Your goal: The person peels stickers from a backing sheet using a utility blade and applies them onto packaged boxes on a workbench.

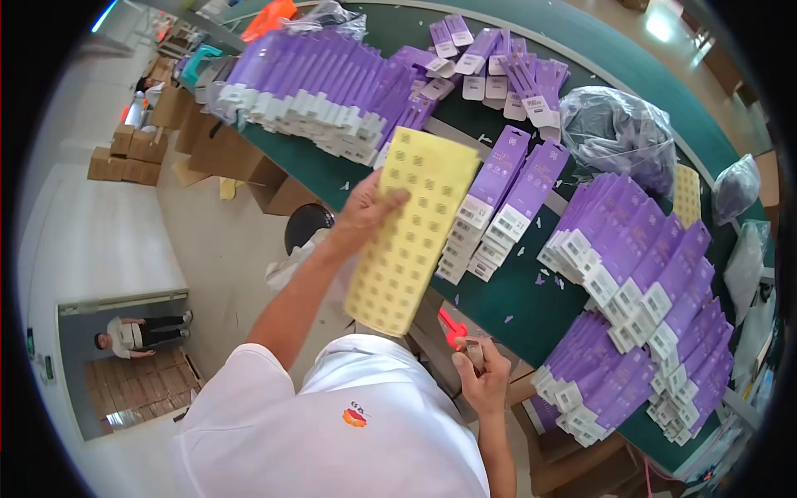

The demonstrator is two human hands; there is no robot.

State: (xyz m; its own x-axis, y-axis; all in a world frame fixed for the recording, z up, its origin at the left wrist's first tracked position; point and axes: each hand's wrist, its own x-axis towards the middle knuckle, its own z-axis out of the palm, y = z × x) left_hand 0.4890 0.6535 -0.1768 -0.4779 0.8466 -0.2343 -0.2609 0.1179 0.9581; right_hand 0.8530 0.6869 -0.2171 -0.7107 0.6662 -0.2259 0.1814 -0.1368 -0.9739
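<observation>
Your rumpled shirt (320, 423) lies below the flat yellow sheet (419, 236) your left grip (368, 212) pinches, right grip (485, 375) clamping a red tool (452, 329).

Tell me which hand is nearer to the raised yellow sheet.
Left. The left hand grips the yellow sheet by one edge; the right hand is apart from it, lower and farther right in the view.

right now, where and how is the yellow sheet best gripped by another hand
Probably by the long right edge of the yellow sheet, pinched front and back, coming from the wearer's right: that edge is free, while the left hand holds the left edge, its thumb across the front.
</observation>
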